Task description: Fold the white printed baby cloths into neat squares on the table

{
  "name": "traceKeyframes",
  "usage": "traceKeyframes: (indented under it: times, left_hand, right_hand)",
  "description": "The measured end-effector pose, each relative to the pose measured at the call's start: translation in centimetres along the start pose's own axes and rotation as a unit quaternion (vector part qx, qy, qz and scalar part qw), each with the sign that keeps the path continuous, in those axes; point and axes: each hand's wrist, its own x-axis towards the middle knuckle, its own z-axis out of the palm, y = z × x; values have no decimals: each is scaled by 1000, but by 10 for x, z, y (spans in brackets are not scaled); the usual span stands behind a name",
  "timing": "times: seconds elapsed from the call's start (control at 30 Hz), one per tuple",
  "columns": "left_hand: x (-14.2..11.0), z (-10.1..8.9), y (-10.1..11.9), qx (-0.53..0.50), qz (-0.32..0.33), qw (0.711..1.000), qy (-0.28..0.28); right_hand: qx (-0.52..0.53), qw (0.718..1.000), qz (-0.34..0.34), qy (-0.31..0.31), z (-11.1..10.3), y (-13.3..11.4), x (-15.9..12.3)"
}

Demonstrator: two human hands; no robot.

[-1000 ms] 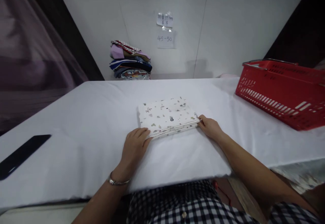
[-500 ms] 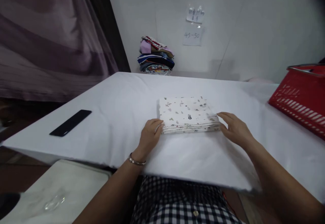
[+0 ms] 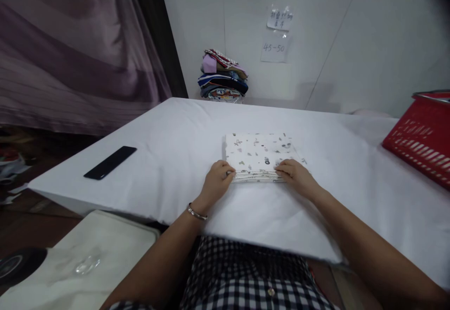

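A folded white cloth (image 3: 260,153) with small printed shapes lies flat on the white-covered table (image 3: 168,160), its layered edge facing me. My left hand (image 3: 218,178) is closed at the near left corner of the cloth, thumb and fingers pinching the layers. Along the same near edge, right of its middle, my right hand (image 3: 296,175) pinches the layers too, fingertips on top. The cloth's near right corner is partly covered by my right hand.
At left on the table lies a black flat object (image 3: 110,162). A red plastic basket (image 3: 422,136) stands at right. Behind the table is a stack of folded fabrics (image 3: 223,75) by the wall, under paper signs (image 3: 274,48). A whitish surface (image 3: 105,249) sits low at left.
My right hand has moved left from the cloth's right corner onto its near edge and closed there. The left hand stays at the left corner. The whole view has shifted slightly.
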Motion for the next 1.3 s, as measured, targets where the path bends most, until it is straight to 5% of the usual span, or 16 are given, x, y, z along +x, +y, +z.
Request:
traceKeyframes:
  times: [0.23,0.37,0.7,0.83,1.0,1.17,1.3]
  left_hand:
    - [0,-5,9,32,44,998,19]
    - [-4,-6,10,86,89,992,-15]
    - [15,-10,24,143,70,987,2]
    - [39,2,29,150,114,982,-22]
    - [40,28,9,185,66,975,-100]
    - [35,39,0,203,57,972,-103]
    - [36,39,1,211,54,971,-100]
  right_hand:
    - [5,998,-10,62,3,-3,-11]
    - [-19,998,-39,47,5,1,-18]
    - [-18,995,-64,70,12,6,-19]
    - [-20,995,-71,70,14,7,-20]
    - [5,999,-38,31,6,3,-21]
    - [44,998,14,32,-8,-1,20]
    - [-59,997,34,44,1,31,68]
